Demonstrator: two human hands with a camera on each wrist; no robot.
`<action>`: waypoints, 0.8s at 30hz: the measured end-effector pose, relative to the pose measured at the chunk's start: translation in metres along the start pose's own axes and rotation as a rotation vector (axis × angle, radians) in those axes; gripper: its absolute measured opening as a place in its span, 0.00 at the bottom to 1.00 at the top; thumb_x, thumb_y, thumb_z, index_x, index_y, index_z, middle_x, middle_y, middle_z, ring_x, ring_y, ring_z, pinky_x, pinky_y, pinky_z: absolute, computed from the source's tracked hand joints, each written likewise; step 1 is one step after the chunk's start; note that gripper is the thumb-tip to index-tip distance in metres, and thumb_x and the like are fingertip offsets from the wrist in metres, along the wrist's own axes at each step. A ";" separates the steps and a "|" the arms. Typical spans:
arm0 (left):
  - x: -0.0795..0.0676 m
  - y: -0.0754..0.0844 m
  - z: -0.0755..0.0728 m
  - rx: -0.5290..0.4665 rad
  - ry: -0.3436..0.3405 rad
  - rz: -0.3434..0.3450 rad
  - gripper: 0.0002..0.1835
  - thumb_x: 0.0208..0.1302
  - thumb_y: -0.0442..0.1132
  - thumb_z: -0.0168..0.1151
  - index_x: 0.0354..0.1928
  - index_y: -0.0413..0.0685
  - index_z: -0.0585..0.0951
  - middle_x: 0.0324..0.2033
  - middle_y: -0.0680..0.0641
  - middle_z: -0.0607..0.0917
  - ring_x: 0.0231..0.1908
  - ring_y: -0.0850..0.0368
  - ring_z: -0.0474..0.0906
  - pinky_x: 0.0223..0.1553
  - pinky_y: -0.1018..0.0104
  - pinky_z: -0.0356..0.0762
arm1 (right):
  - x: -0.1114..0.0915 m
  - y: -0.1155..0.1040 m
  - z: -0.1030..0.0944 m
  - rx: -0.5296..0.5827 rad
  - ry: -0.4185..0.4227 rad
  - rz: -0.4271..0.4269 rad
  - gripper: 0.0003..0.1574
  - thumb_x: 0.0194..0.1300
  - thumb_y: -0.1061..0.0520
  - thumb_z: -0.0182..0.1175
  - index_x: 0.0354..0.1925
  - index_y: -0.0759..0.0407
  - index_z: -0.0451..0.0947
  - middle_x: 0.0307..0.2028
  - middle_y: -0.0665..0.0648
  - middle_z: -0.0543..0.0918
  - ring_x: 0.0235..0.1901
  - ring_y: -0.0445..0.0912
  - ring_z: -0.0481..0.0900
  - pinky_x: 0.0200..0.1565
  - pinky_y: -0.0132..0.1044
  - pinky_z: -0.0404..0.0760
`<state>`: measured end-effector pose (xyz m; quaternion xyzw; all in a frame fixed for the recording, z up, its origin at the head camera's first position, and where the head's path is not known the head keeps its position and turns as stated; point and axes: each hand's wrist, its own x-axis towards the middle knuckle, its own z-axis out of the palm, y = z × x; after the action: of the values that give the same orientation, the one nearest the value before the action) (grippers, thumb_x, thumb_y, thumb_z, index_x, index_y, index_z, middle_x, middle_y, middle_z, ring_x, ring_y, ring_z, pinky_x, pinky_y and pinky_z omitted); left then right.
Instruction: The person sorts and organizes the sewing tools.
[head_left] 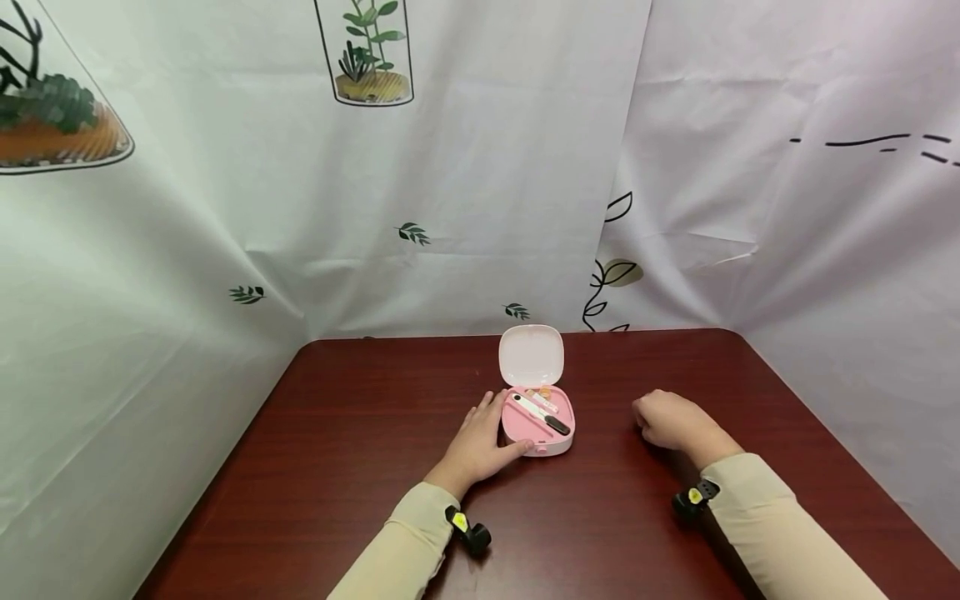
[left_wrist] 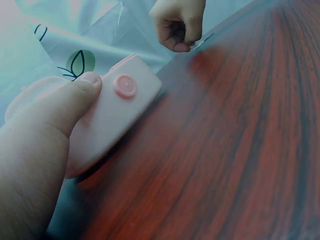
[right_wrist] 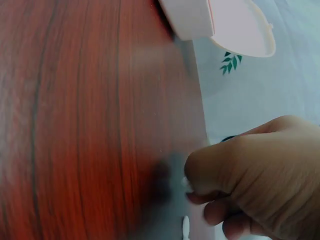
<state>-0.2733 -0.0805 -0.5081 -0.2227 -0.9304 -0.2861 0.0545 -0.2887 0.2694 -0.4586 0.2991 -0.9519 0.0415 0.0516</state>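
Note:
A small pink-and-white case [head_left: 550, 448] stands with its white lid [head_left: 531, 356] raised. In its pink tray lie a white tool with a dark end [head_left: 542, 414] and small white pieces. My left hand [head_left: 477, 440] steadies the case's left side, fingers extended along it and the thumb across the front by a round pink button [left_wrist: 125, 86]. Off to the right, just over the table, my right hand [head_left: 675, 421] is curled with the fingertips together. They pinch a thin stick with a white, swab-like end [right_wrist: 186, 227], mostly hidden by the fingers.
The dark red-brown wooden table [head_left: 360, 400] reaches back to a white cloth [head_left: 480, 167] printed with plants, which hangs behind it and along both sides. A black wrist camera [head_left: 472, 537] is strapped to the left sleeve, another [head_left: 690, 502] to the right.

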 end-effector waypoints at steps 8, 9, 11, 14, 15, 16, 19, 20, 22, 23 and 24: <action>0.000 0.000 0.000 0.005 -0.001 -0.001 0.53 0.61 0.71 0.59 0.79 0.47 0.57 0.75 0.43 0.64 0.77 0.44 0.51 0.74 0.42 0.52 | 0.021 -0.018 0.000 0.019 0.153 -0.072 0.13 0.54 0.69 0.65 0.26 0.52 0.74 0.24 0.46 0.72 0.25 0.41 0.71 0.29 0.37 0.75; 0.000 0.000 0.000 0.006 0.000 -0.001 0.53 0.61 0.71 0.59 0.79 0.47 0.57 0.75 0.43 0.64 0.77 0.44 0.51 0.74 0.42 0.52 | 0.025 -0.023 -0.001 0.026 0.168 -0.078 0.12 0.54 0.68 0.65 0.27 0.52 0.75 0.25 0.46 0.74 0.26 0.41 0.73 0.30 0.38 0.77; 0.000 0.000 0.000 0.008 -0.001 0.000 0.53 0.61 0.71 0.59 0.79 0.47 0.57 0.75 0.43 0.64 0.77 0.44 0.51 0.74 0.43 0.52 | 0.031 -0.031 -0.005 0.046 0.196 -0.097 0.10 0.56 0.68 0.66 0.29 0.54 0.77 0.27 0.46 0.76 0.27 0.41 0.75 0.31 0.38 0.79; 0.000 0.001 0.000 0.005 0.001 0.001 0.53 0.61 0.71 0.59 0.79 0.47 0.58 0.75 0.43 0.65 0.77 0.44 0.51 0.74 0.43 0.52 | 0.041 -0.046 -0.011 0.071 0.226 -0.125 0.08 0.57 0.67 0.67 0.32 0.55 0.81 0.30 0.48 0.78 0.29 0.41 0.76 0.33 0.38 0.80; 0.000 0.001 0.000 0.003 0.001 0.001 0.53 0.61 0.71 0.59 0.78 0.47 0.58 0.75 0.43 0.65 0.77 0.44 0.51 0.74 0.43 0.52 | 0.044 -0.051 -0.012 0.078 0.235 -0.136 0.07 0.58 0.66 0.67 0.33 0.56 0.82 0.30 0.48 0.78 0.29 0.41 0.76 0.33 0.37 0.80; 0.000 0.001 -0.001 0.003 0.001 0.001 0.52 0.61 0.71 0.59 0.78 0.47 0.58 0.75 0.43 0.65 0.77 0.44 0.51 0.74 0.42 0.52 | 0.047 -0.055 -0.014 0.082 0.240 -0.150 0.06 0.58 0.66 0.67 0.34 0.56 0.83 0.30 0.48 0.79 0.29 0.40 0.76 0.33 0.37 0.80; 0.000 0.001 -0.001 0.002 -0.003 0.001 0.52 0.61 0.71 0.59 0.79 0.47 0.58 0.75 0.43 0.65 0.77 0.43 0.51 0.74 0.42 0.52 | 0.056 -0.069 -0.016 0.089 0.255 -0.189 0.06 0.59 0.66 0.68 0.35 0.57 0.84 0.32 0.49 0.80 0.30 0.41 0.77 0.34 0.37 0.81; 0.000 0.001 -0.001 0.001 -0.003 0.000 0.52 0.61 0.71 0.59 0.79 0.47 0.58 0.75 0.43 0.65 0.77 0.43 0.51 0.74 0.42 0.52 | 0.059 -0.074 -0.016 0.094 0.259 -0.198 0.06 0.59 0.65 0.69 0.36 0.57 0.85 0.32 0.49 0.80 0.30 0.41 0.77 0.35 0.37 0.81; 0.000 0.001 -0.001 0.002 -0.005 -0.005 0.53 0.61 0.71 0.58 0.79 0.47 0.57 0.75 0.43 0.64 0.77 0.44 0.51 0.74 0.43 0.52 | 0.065 -0.083 -0.015 0.096 0.263 -0.217 0.06 0.60 0.65 0.69 0.36 0.57 0.85 0.32 0.49 0.80 0.31 0.41 0.78 0.35 0.37 0.81; 0.000 0.002 -0.001 0.002 -0.006 -0.006 0.53 0.61 0.71 0.58 0.79 0.47 0.57 0.75 0.43 0.64 0.77 0.44 0.51 0.74 0.43 0.51 | 0.068 -0.087 -0.015 0.092 0.264 -0.222 0.05 0.60 0.64 0.69 0.35 0.56 0.84 0.32 0.49 0.80 0.30 0.41 0.78 0.35 0.37 0.81; -0.001 0.002 -0.001 0.002 -0.006 -0.007 0.53 0.62 0.71 0.58 0.79 0.46 0.57 0.75 0.43 0.64 0.77 0.44 0.51 0.74 0.43 0.51 | 0.071 -0.092 -0.014 0.089 0.265 -0.229 0.05 0.60 0.64 0.69 0.35 0.55 0.84 0.32 0.48 0.80 0.30 0.41 0.78 0.35 0.36 0.80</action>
<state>-0.2721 -0.0801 -0.5064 -0.2203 -0.9315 -0.2848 0.0509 -0.2934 0.1556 -0.4316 0.3993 -0.8938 0.1163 0.1679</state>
